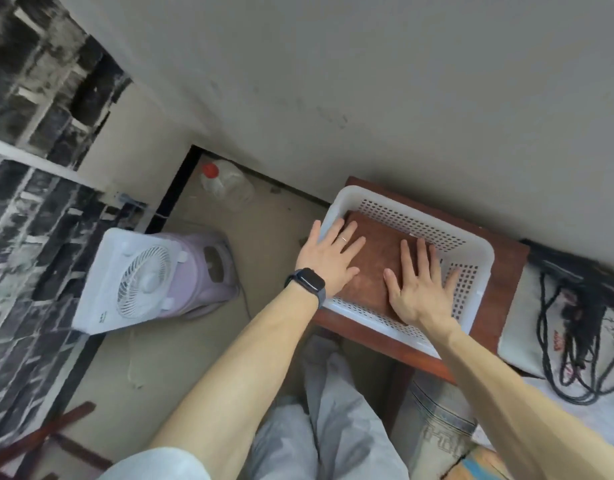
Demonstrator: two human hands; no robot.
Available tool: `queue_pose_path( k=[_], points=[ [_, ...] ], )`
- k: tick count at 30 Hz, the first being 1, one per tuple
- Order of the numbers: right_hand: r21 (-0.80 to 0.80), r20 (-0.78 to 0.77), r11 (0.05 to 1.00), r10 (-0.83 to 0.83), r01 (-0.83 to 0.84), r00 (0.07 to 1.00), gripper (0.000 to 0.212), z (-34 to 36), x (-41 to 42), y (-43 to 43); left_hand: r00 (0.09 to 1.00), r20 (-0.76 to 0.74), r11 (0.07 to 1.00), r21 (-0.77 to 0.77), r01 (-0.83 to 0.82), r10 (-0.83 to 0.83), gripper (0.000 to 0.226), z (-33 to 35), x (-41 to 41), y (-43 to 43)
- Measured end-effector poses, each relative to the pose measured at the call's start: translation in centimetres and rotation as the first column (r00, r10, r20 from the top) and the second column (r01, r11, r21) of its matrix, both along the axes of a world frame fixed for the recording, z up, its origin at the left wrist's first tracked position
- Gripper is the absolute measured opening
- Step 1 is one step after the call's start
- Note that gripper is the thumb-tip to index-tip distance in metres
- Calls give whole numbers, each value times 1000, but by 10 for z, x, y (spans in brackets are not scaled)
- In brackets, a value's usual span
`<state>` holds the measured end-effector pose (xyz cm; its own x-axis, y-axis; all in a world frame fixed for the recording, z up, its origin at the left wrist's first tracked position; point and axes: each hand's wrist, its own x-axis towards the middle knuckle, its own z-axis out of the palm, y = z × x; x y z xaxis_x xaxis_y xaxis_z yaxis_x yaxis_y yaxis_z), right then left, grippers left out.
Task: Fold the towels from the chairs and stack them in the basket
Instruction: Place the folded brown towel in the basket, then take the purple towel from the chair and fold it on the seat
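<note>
Pressing down looks to be the step in hand. The left hand [328, 259], a watch on its wrist, lies flat with straight fingers on the left part of the folded brown towel [376, 258], gripping nothing; its outer fingers seem to reach over the rim. The towel lies inside the white perforated basket [347, 197], toward its left side, and the basket stands on the red-brown bench [503, 289]. The right hand [419, 289] rests flat on the towel's near right part, fingers spread and straight, likewise holding nothing. I judge this to be the settling of a towel into the stack. The next move probably calls for lifting both hands clear and fetching another towel from a chair.

At the lower left edge, dark wooden bars [56, 431] may belong to a chair, but they are cut off and no towel shows on them. The hands cover much of the towel, so whether one or several lie there is unclear. The right forearm hides part of the basket's near wall.
</note>
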<state>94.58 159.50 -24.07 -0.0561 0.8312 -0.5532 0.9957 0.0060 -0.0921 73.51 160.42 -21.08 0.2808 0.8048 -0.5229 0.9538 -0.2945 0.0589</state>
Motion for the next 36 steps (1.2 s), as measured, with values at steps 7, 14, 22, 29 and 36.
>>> queue_pose_path(
  k=[7,14,22,29,36],
  points=[
    [294,10,929,234,-226,972,42,71,-41,-28,704,263,731,-9,-682,660,61,29,-69,-148],
    [297,-135,631,770,-716,623,31,93,-192,-151,101,120,114,-109,-987,988,56,35,-109,-374],
    [153,-228,175,964,-973,138,35,141,-295,-356,-396,129,-390,-73,-918,909,50,73,-67,-599],
    [-12,-189,-262,948,-965,-255,42,152,-326,-489,-713,167,-722,-10,-691,681,49,92,-27,-716],
    [-30,-148,-591,800,-806,-581,45,160,-359,-609,-911,213,-926,-56,-373,353,49,107,-2,-793]
  ],
)
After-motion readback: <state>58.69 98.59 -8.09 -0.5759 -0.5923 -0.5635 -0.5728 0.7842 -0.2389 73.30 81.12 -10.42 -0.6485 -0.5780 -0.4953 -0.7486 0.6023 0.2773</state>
